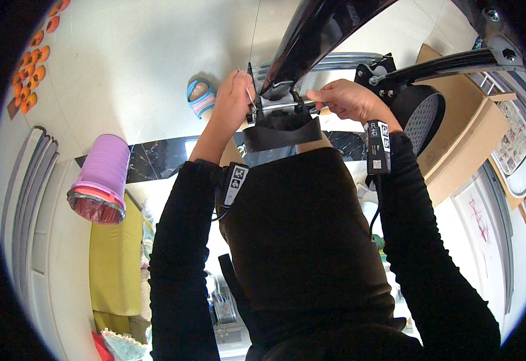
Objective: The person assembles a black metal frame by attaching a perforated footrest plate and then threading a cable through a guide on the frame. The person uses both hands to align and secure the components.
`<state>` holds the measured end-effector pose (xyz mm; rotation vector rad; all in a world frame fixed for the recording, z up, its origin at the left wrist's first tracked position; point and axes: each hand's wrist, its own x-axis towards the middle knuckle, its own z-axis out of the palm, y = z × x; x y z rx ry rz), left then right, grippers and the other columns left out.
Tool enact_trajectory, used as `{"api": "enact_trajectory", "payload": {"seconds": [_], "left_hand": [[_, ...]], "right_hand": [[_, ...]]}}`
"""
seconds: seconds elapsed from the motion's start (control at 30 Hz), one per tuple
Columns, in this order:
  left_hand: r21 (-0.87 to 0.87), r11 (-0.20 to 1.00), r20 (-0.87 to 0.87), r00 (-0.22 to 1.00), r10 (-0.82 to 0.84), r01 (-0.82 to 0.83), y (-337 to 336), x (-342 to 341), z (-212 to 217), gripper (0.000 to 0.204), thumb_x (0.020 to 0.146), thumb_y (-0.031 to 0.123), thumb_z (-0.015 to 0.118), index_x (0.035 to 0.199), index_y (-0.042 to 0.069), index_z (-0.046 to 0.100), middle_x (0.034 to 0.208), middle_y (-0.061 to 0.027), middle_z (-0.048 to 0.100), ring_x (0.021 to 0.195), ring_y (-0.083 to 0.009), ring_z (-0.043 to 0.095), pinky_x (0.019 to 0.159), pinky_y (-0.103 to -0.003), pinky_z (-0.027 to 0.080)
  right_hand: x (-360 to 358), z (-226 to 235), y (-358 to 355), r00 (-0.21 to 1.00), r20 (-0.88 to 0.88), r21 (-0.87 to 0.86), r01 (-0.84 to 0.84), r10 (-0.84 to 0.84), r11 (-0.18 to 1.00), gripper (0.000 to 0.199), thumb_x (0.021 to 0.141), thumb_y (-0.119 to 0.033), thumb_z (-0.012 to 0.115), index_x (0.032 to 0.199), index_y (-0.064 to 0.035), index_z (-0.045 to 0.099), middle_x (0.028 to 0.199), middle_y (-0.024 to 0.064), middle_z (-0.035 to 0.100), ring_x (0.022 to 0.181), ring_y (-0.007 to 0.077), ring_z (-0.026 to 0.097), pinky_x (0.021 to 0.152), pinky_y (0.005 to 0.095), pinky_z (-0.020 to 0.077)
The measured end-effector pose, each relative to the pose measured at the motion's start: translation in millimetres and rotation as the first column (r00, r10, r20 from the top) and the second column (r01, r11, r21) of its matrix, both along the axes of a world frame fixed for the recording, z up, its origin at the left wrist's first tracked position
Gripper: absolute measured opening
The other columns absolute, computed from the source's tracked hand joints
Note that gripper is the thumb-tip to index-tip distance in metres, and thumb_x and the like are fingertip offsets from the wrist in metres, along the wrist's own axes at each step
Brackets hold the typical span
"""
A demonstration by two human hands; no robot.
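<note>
A black metal machine frame with a thick glossy post stands in front of me, looking like exercise equipment. At the post's foot is a bracket crossed by a silver rod, with a curved black plate below it. My left hand is closed at the bracket's left side around a thin silver metal tool; its full shape is hidden. On the right side, my right hand is pinched at the rod's end, thumb and fingertips together. What lies between those fingertips is too small to make out.
To the right are a black perforated foot pedal, a curved black arm and an open cardboard box. A purple bin and an olive cushioned seat are at left. My foot wears a blue sandal.
</note>
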<state>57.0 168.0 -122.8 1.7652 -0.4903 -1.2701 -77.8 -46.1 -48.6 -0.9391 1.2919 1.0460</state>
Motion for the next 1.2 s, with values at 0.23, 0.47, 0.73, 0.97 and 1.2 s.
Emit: {"api": "enact_trajectory", "payload": {"seconds": [0.23,0.47,0.73,0.97,1.2], "left_hand": [[0.046,0.994,-0.104,0.989,0.107,-0.103,-10.9,-0.7,7.8,0.035,0.091,0.026,0.037,0.07,0.001,0.045,0.063,-0.0129,0.047,0.061,-0.0257,0.047,0.058,-0.036,0.037],[-0.025,0.998,-0.008,0.998,0.061,-0.061,-15.5,1.4,14.1,0.038,0.094,0.029,0.035,0.072,0.001,0.045,0.063,-0.0129,0.045,0.061,-0.0242,0.045,0.059,-0.035,0.036],[0.074,0.996,-0.246,0.967,0.074,-0.057,-15.4,8.4,16.6,0.038,0.094,0.03,0.032,0.073,0.001,0.045,0.062,-0.0118,0.045,0.059,-0.0239,0.044,0.059,-0.035,0.036],[0.054,0.999,-0.158,0.987,0.005,0.004,-13.0,5.8,12.0,0.034,0.093,0.025,0.028,0.071,0.003,0.042,0.067,-0.0101,0.045,0.061,-0.0224,0.044,0.057,-0.033,0.037],[0.053,0.998,-0.176,0.984,-0.025,0.035,-14.5,8.7,14.8,0.033,0.092,0.026,0.031,0.072,0.003,0.044,0.068,-0.011,0.046,0.063,-0.0213,0.045,0.058,-0.033,0.038]], "right_hand": [[1.1,-0.1,-1.6,0.999,-0.036,0.028,0.028,-0.027,0.999,0.049,0.068,-0.049,0.076,0.067,-0.0019,0.062,0.044,-0.0036,0.039,0.038,0.0066,0.028,0.037,0.0209,0.0184],[1.9,1.3,0.6,1.0,-0.015,-0.018,-0.01,0.009,1.0,0.048,0.068,-0.049,0.076,0.064,-0.004,0.061,0.046,-0.005,0.035,0.037,0.006,0.029,0.033,0.0213,0.0197],[1.7,1.9,1.4,0.999,-0.004,-0.036,-0.05,0.05,0.998,0.05,0.066,-0.052,0.075,0.065,-0.0047,0.061,0.045,-0.0049,0.035,0.037,0.0064,0.029,0.034,0.021,0.0192],[-0.3,-0.7,0.6,1.0,0.004,0.005,0.015,-0.015,1.0,0.051,0.065,-0.052,0.076,0.065,-0.004,0.061,0.045,-0.0054,0.033,0.037,0.0063,0.028,0.034,0.0208,0.0179],[4.1,4.1,0.1,0.999,-0.031,-0.011,-0.02,0.02,1.0,0.049,0.068,-0.05,0.075,0.066,-0.0024,0.062,0.044,-0.0036,0.037,0.038,0.0075,0.026,0.038,0.0208,0.0191]]}}
